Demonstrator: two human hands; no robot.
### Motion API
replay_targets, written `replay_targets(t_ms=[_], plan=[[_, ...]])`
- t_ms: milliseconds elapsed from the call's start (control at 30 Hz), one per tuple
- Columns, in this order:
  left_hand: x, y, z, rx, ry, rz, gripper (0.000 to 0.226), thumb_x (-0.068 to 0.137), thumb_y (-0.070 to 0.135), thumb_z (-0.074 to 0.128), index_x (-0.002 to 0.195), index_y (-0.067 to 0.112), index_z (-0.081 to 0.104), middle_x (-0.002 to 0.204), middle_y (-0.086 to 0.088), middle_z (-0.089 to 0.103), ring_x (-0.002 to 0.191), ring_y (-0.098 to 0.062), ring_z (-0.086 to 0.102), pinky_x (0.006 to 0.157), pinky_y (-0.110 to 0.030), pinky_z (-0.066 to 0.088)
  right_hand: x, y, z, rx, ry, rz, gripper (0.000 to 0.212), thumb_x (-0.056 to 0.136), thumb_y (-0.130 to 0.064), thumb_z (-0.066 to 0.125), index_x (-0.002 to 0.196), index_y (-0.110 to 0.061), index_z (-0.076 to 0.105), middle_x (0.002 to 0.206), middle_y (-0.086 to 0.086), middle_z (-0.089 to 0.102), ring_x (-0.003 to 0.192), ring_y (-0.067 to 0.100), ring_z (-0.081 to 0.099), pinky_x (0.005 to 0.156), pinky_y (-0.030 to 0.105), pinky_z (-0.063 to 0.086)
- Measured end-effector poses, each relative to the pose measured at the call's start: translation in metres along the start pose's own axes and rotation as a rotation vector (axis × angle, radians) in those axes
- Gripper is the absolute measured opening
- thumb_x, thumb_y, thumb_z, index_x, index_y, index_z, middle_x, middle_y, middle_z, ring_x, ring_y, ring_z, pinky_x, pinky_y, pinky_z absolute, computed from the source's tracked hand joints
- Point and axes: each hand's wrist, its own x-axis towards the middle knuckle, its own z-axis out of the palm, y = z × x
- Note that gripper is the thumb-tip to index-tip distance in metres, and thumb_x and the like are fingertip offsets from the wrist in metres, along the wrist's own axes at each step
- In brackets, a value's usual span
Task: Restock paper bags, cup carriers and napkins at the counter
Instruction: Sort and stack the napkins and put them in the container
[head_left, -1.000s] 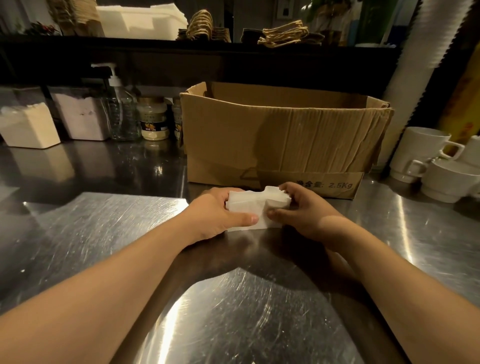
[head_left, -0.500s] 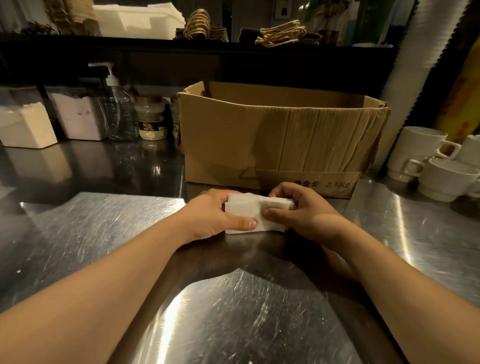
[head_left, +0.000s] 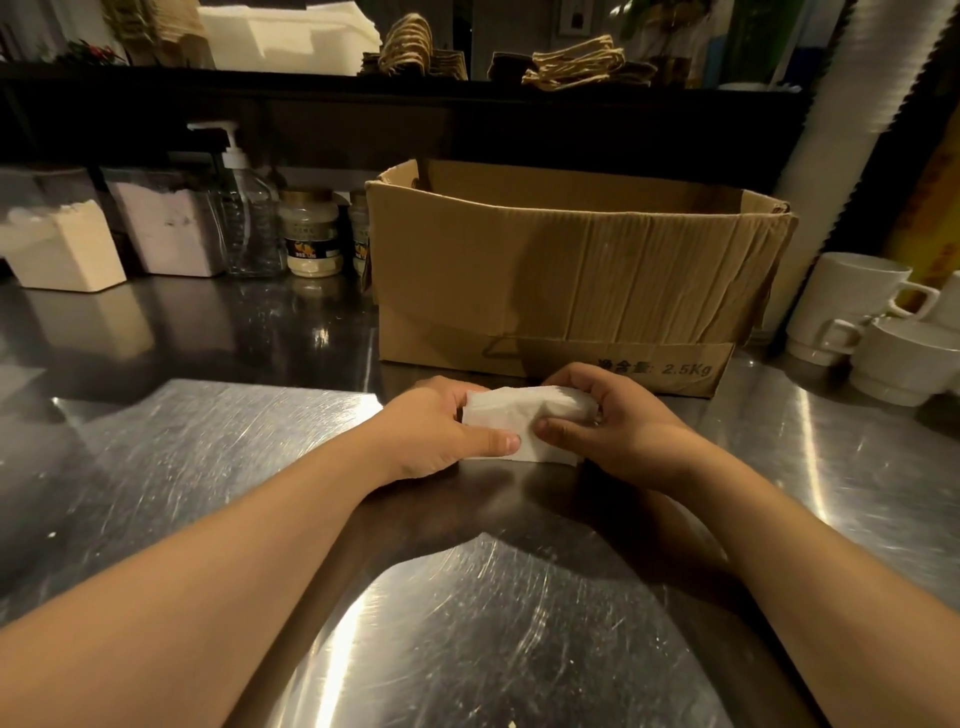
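Napkin stack (head_left: 524, 423) now squared flatter on counter (head_left: 208, 441), gripped by curled left hand (head_left: 431, 434) and right hand (head_left: 618, 423); ready for restocking.

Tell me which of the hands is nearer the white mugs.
Right. The right hand grips the napkin stack on the side toward the white mugs; the left hand grips the stack's far side, farther from them.

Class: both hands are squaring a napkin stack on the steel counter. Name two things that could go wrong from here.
1. The napkin stack, gripped only at its ends by the left hand and right hand, could buckle or shed loose sheets if lifted.
2. An elbow swinging right might knock the white mugs.
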Motion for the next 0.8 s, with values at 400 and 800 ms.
replay_targets(t_ms=[400,800], plan=[[-0.005,0.012,0.012,-1.094,-0.185,0.12,0.098,0.057,0.037,0.098,0.141,0.014,0.054,0.136,-0.015,0.066,0.126,-0.032,0.064,0.103,-0.048,0.054,-0.015,-0.027,0.011,0.984,-0.249,0.204,0.044,0.089,-0.024,0.069,0.126,-0.003,0.064,0.107,0.012,0.073,0.092,0.024,0.072,0.072,0.031,0.059],[-0.01,0.021,0.008,-1.185,-0.267,-0.101,0.06,0.062,0.023,0.074,0.121,0.018,0.066,0.103,-0.011,0.068,0.094,-0.028,0.066,0.083,-0.042,0.054,-0.026,-0.045,0.002,-0.083,0.01,-0.185,0.118,0.051,-0.066,0.088,0.145,-0.058,0.018,0.151,-0.018,0.029,0.139,0.009,0.032,0.118,0.04,0.032]])
